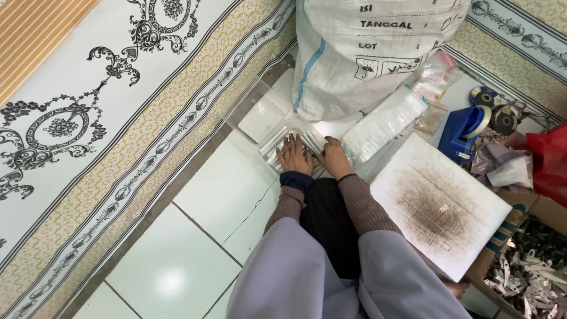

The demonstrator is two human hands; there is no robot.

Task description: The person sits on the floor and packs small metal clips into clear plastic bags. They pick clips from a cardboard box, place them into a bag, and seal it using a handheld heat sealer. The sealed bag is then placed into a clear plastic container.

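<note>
1. Where the grey sleeves end at the bottom of the view, a white board [440, 204] with a dark smudged middle lies just right of the person's arms, resting on a cardboard box of small metal parts [531, 269].
2. Further out, the left hand [295, 156] lies flat, fingers spread, on a stack of small clear plastic bags [293, 143] on the pale tiled floor [195, 236]; it grips nothing.
3. Just beside it, the right hand [333, 157] rests on the same stack with fingers curled; whether it pinches a bag I cannot tell.
4. Beyond the hands stands a clear plastic box [260, 112], with a long packet of clear bags [387, 121] to its right.
5. Farther right sits a blue tape dispenser [466, 130].
6. Farthest, a big white woven sack [366, 53] stands against the patterned carpet [88, 118].
</note>
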